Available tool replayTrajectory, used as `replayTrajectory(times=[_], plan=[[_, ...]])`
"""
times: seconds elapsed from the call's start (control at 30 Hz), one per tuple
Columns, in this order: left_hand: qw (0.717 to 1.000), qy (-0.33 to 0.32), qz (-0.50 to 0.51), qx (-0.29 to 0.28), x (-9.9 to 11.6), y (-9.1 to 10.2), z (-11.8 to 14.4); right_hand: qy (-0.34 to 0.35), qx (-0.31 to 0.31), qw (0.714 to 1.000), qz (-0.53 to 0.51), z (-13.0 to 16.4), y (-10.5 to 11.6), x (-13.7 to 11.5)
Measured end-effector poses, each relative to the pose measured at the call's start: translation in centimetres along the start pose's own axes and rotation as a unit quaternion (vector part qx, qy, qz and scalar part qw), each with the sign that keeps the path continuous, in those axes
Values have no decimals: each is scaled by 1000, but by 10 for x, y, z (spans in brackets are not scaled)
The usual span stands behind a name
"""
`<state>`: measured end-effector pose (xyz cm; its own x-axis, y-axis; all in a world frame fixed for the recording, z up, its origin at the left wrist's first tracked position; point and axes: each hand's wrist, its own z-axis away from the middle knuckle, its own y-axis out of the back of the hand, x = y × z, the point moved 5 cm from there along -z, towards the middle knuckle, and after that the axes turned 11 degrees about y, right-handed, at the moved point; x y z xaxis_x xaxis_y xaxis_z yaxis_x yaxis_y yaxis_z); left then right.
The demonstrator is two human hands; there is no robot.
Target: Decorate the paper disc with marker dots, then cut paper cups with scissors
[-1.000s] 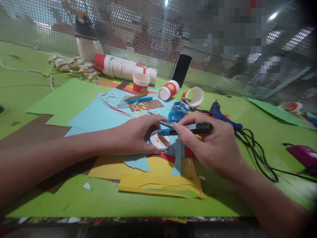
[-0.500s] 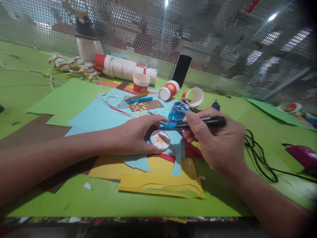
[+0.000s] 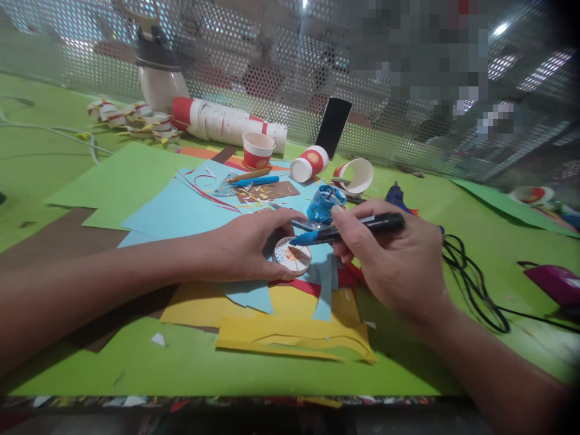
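The small white disc [image 3: 290,263], patterned with blue dots, dark lines and orange marks, lay face up amid the light-blue paper [image 3: 167,208], and it had not shifted over the last second. Your left hand [image 3: 251,244] kept it steady from its left side, thumb along the near edge and fingers curled round the far one. What had just changed was your right hand [image 3: 394,266]: half a second earlier it held the black marker [image 3: 367,226] drawn back, tip near the disc's far rim; now the blue tip was over the face again, so marking seemed to be resuming, though you could not tell whether it touched. Your right grip was narrow, pinched round the barrel. Beyond the disc, slightly right, stood the blue paint jar [image 3: 321,208]; farther beyond, slightly left, an upright paper cup [image 3: 258,154]; nearer you than the disc, cut yellow paper [image 3: 290,329]. None of these had noticeably moved.
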<state>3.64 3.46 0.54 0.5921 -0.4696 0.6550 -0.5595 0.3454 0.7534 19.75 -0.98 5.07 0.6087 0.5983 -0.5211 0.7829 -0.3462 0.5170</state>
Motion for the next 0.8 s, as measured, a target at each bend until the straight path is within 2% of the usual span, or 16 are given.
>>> replayTrajectory(times=[0.8], plan=[[1000,-11,2,-8,5,0,0,8,-29,999,-12,0,-5,0]])
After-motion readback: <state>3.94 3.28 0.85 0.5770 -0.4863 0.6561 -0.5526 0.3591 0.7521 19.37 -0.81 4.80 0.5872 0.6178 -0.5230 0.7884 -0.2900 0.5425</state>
